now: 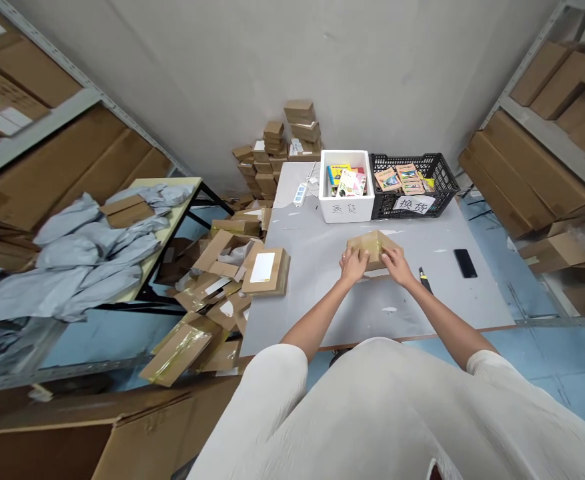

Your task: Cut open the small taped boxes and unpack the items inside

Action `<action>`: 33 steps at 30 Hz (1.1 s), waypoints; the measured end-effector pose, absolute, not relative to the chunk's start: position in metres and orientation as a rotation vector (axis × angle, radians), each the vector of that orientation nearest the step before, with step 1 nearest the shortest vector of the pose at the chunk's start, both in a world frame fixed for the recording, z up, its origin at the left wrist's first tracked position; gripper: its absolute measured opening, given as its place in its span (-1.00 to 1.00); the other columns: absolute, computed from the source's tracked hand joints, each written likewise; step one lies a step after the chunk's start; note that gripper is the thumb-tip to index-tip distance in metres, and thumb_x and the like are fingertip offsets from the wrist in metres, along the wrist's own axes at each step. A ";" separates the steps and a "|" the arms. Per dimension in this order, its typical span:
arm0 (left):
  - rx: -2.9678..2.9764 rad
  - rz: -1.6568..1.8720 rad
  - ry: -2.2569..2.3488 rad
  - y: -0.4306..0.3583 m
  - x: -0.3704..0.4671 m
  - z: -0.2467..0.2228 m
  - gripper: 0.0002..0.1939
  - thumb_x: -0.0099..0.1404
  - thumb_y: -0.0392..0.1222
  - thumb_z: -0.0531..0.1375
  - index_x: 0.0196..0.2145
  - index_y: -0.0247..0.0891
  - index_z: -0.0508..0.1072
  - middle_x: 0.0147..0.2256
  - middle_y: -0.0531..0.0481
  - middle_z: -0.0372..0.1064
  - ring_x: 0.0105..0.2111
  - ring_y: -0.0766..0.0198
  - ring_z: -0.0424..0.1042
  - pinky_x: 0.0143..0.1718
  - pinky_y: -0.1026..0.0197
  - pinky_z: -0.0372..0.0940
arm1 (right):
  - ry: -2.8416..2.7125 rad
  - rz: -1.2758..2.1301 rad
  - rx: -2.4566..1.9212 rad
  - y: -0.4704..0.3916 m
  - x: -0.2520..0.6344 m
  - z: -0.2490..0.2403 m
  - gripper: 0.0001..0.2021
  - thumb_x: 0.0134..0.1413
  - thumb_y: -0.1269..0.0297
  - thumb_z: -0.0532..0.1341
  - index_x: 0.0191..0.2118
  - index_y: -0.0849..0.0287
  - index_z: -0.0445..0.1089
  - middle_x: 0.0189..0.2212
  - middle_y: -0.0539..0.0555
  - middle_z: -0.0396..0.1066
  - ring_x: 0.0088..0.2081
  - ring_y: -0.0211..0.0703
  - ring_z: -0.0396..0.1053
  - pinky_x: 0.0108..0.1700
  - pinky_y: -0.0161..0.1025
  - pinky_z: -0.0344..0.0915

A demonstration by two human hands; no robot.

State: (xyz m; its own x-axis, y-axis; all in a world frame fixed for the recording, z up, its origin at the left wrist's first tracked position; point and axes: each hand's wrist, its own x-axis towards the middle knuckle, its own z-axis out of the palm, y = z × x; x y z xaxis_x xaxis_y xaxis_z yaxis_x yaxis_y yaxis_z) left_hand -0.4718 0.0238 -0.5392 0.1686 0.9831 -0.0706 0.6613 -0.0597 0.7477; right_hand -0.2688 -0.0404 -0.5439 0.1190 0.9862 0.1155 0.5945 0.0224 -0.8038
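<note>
Between my two hands is a small brown cardboard box (375, 243) with shiny tape across it, over the middle of the grey table (317, 293). My left hand (355, 264) grips its near left side, fingers curled onto the cardboard. On the near right side, my right hand (396, 263) is closed on the same box. Whether the box rests on the table or is slightly raised, I cannot tell. A utility knife (425, 280) with a black and yellow handle lies just right of my right hand. Farther right lies a black phone (465, 263).
A white bin (346, 208) and a black crate (417, 207) holding colourful packs stand at the table's back. A labelled box (266, 272) sits at the left edge. Cardboard boxes (187, 347) pile up beside the table. Grey parcels (87, 260) cover a side table; shelves flank both sides.
</note>
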 end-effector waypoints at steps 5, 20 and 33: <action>1.728 0.673 1.565 0.026 -0.512 -0.548 -0.42 0.51 0.18 0.20 0.35 -0.14 0.42 0.30 -0.31 0.44 0.34 -0.16 0.39 0.34 -0.16 0.30 | -1.789 0.677 -1.681 -0.035 -0.305 -0.566 -0.45 0.46 -0.09 0.06 0.32 0.02 0.52 0.31 0.27 0.41 0.36 0.24 0.31 0.44 0.22 0.20; 1.622 0.559 1.377 0.020 -0.555 -0.588 -0.54 0.48 -0.08 0.16 0.27 -0.14 0.49 0.11 -0.16 0.62 0.01 0.00 0.62 0.12 -0.04 0.51 | -1.894 0.530 -1.908 -0.084 -0.291 -0.583 -0.49 0.39 0.05 0.15 0.37 -0.06 0.45 0.51 0.25 0.20 0.50 0.39 0.04 0.36 0.39 0.17; 2.201 0.429 1.440 -0.008 -0.526 -0.560 -0.66 0.56 -0.23 0.05 0.13 -0.06 0.53 0.25 -0.20 0.41 0.32 -0.08 0.29 0.38 -0.13 0.13 | -1.355 0.527 -2.047 -0.111 -0.172 -0.612 -0.57 0.26 0.17 0.14 0.12 0.11 0.60 0.22 0.30 0.49 0.25 0.25 0.41 0.35 0.25 0.30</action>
